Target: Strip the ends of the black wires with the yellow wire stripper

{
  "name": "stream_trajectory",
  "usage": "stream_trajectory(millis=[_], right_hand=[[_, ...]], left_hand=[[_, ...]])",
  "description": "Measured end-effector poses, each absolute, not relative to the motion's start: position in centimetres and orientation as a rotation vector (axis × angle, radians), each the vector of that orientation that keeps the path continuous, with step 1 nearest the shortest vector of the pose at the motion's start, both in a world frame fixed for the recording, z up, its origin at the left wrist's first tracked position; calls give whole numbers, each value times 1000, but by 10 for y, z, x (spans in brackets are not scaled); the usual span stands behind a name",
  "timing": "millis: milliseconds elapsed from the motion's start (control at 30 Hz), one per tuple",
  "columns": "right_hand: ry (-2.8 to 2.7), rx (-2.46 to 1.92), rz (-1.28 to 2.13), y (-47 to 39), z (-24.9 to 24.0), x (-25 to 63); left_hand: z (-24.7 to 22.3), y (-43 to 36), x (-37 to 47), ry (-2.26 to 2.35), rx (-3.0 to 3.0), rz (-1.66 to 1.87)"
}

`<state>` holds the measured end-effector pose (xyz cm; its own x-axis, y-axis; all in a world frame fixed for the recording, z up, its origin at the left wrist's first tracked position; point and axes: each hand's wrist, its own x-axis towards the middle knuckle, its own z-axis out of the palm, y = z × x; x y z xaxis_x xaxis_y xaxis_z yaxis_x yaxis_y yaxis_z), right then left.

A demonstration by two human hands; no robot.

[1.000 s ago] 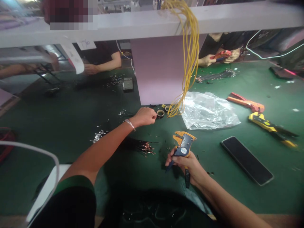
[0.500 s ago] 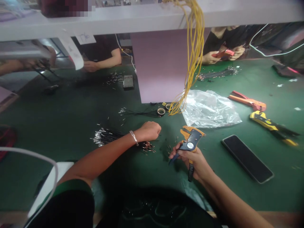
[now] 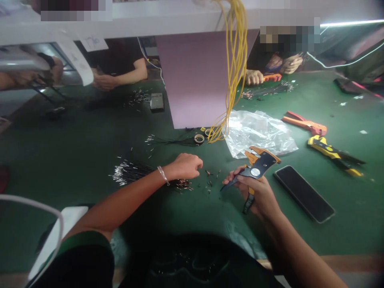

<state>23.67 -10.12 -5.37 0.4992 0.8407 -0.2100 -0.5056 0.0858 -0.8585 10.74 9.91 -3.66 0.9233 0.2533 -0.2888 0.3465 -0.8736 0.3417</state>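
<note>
My right hand (image 3: 259, 188) is wrapped round the handles of a wire stripper (image 3: 260, 166) with orange jaws and a dark body, held above the green table with its jaws pointing up. My left hand (image 3: 186, 166) is closed at the right end of a bundle of black wires (image 3: 135, 172); whatever its fingers pinch is hidden. The bundle lies flat, with shiny metal tips at the left and copper-coloured ends at the right. Small wire scraps (image 3: 209, 174) are scattered between my two hands.
A phone (image 3: 304, 194), yellow-black pliers (image 3: 333, 154), orange-red pliers (image 3: 306, 123) and a clear plastic bag (image 3: 259, 134) lie to the right. Yellow wires (image 3: 235, 68) hang from the shelf (image 3: 186, 18). Tape rolls (image 3: 199, 139) lie ahead. Co-workers' hands (image 3: 255, 77) are across the table.
My right hand has moved right and slightly up with the wire stripper, away from my left hand. My left hand has barely moved. Across the table, a co-worker has lowered a red tool.
</note>
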Motion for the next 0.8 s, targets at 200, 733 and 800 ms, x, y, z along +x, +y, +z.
stream_trajectory(millis=[200, 733, 800], right_hand=[[-358, -1091, 1040, -99, -53, 233], [-392, -1149, 1197, -100, -61, 208], [-402, -1153, 1214, -100, -62, 206]], left_hand=[[-54, 73, 121, 214, 2754, -315], [-39, 128, 45, 500, 2739, -340], [-43, 125, 43, 561, 2756, -351]])
